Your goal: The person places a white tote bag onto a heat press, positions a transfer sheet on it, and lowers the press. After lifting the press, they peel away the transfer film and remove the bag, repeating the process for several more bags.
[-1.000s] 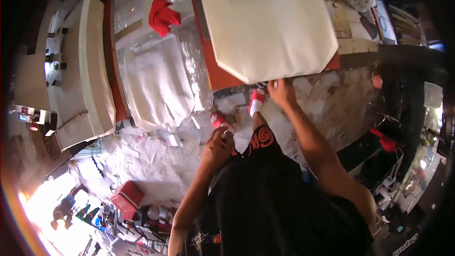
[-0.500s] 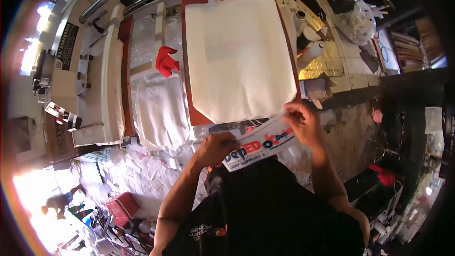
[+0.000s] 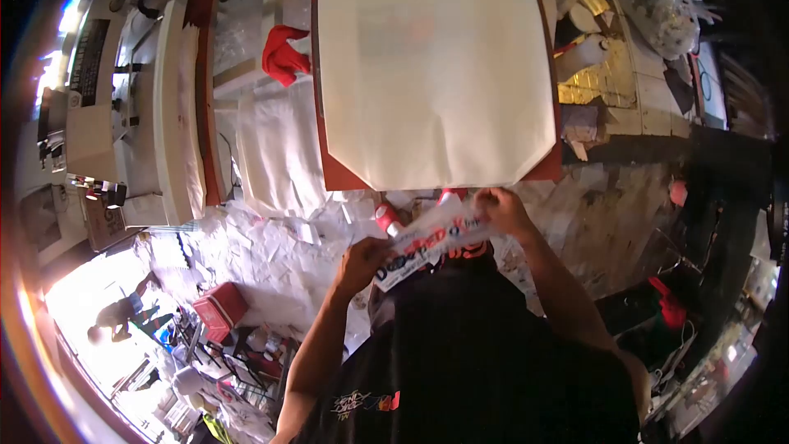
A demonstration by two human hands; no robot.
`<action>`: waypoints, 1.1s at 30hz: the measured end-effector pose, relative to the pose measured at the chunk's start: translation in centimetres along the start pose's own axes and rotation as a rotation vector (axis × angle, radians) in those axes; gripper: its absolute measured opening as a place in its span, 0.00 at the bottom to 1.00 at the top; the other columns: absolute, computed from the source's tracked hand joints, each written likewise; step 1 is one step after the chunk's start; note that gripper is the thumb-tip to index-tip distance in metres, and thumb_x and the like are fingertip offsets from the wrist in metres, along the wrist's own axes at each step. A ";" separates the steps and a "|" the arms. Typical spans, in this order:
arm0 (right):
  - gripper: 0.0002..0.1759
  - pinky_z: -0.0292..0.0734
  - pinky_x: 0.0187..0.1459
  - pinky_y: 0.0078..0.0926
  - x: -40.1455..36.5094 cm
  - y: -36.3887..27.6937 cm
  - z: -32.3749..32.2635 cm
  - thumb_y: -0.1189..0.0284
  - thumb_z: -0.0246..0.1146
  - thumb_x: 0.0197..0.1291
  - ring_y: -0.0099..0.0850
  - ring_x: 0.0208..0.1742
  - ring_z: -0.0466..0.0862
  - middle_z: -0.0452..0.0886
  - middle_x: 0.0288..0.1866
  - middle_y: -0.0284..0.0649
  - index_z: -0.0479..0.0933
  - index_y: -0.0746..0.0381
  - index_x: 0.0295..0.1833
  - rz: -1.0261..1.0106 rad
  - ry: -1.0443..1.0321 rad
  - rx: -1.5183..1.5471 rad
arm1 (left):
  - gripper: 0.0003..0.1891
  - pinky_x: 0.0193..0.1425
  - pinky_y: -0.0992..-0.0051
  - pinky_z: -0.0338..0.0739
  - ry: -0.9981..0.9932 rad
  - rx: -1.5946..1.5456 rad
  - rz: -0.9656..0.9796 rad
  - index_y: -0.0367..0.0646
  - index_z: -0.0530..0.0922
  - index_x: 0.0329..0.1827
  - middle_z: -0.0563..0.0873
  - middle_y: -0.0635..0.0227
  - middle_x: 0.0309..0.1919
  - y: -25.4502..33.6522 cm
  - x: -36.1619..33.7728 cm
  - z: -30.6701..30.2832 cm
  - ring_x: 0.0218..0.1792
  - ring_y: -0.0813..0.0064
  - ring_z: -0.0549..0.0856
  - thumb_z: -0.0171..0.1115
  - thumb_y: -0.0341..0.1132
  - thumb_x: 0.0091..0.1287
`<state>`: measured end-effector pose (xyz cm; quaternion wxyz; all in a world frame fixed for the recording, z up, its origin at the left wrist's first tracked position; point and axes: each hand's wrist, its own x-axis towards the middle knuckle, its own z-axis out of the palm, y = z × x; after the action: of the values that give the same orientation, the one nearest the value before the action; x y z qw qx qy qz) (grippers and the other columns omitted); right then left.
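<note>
Paper strip [image 3: 427,242], white w/ red + blue lettering, is pinched at both ends. The left hand [image 3: 362,263] is closed on its 8 o'clock end and the right hand [image 3: 503,210] on its 2 o'clock end, so the long axis runs 8-to-2. It buckles a bit mid-span and is held in the air above the black shirt [image 3: 493,345]. A cream tote bag [image 3: 436,66] lies flat at 12 o'clock from the strip, near but not touching; the right hand is the nearer one, just under the bag's bottom edge. The bag rests on a red-orange platen [image 3: 333,166], seen only as a thin border along the bag's sides. A red cloth [image 3: 283,53] sits at the bag's 9 o'clock and gold foil [image 3: 596,82] at its 3 o'clock. White paper scraps [image 3: 263,255] litter the floor; a red-and-white shoe [image 3: 386,215] shows btw. hands and platen. A red box [image 3: 220,308] is at 7 o'clock of the left hand, and a person [image 3: 123,316] stands well apart in a bright doorway.
</note>
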<state>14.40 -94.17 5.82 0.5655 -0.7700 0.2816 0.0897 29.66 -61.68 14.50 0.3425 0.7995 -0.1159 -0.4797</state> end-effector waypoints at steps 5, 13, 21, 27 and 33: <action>0.28 0.66 0.69 0.45 10.0 7.5 5.8 0.59 0.61 0.67 0.48 0.71 0.72 0.74 0.69 0.51 0.72 0.62 0.69 -0.275 0.439 -0.022 | 0.17 0.42 0.75 0.82 0.248 -0.510 -0.173 0.31 0.78 0.59 0.88 0.60 0.44 -8.5 0.8 0.1 0.38 0.75 0.87 0.60 0.33 0.72; 0.28 0.67 0.69 0.46 16.9 8.1 11.5 0.60 0.61 0.67 0.50 0.70 0.72 0.74 0.68 0.52 0.72 0.62 0.68 -0.268 0.744 -0.708 | 0.19 0.46 0.70 0.83 -0.138 0.068 -0.201 0.45 0.82 0.60 0.89 0.57 0.43 -14.2 -6.2 1.4 0.41 0.68 0.90 0.66 0.34 0.65; 0.27 0.67 0.68 0.47 11.5 8.6 9.2 0.61 0.61 0.67 0.52 0.69 0.73 0.75 0.68 0.52 0.73 0.63 0.68 -0.195 0.745 -0.730 | 0.06 0.45 0.65 0.84 -0.085 0.372 0.333 0.45 0.81 0.44 0.87 0.62 0.39 -5.3 -4.0 3.4 0.44 0.61 0.88 0.61 0.32 0.67; 0.21 0.74 0.59 0.43 -1.8 21.0 3.8 0.69 0.64 0.56 0.51 0.56 0.80 0.80 0.51 0.56 0.76 0.71 0.53 0.263 0.729 -0.429 | 0.09 0.47 0.65 0.83 -0.435 0.175 0.882 0.42 0.83 0.48 0.87 0.58 0.44 14.2 -0.4 1.4 0.47 0.58 0.87 0.63 0.32 0.68; 0.21 0.79 0.53 0.46 -8.3 24.0 -9.5 0.67 0.63 0.67 0.46 0.53 0.82 0.80 0.55 0.50 0.72 0.65 0.61 0.587 0.852 -0.195 | 0.10 0.42 0.76 0.79 0.099 -0.010 0.580 0.39 0.82 0.51 0.89 0.65 0.39 24.8 7.7 -5.2 0.36 0.79 0.85 0.64 0.28 0.67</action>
<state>-6.97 -104.96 -6.78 0.2775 -0.6760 0.6808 -0.0506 41.61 -81.73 27.15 0.4745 0.7538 -0.3205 -0.3225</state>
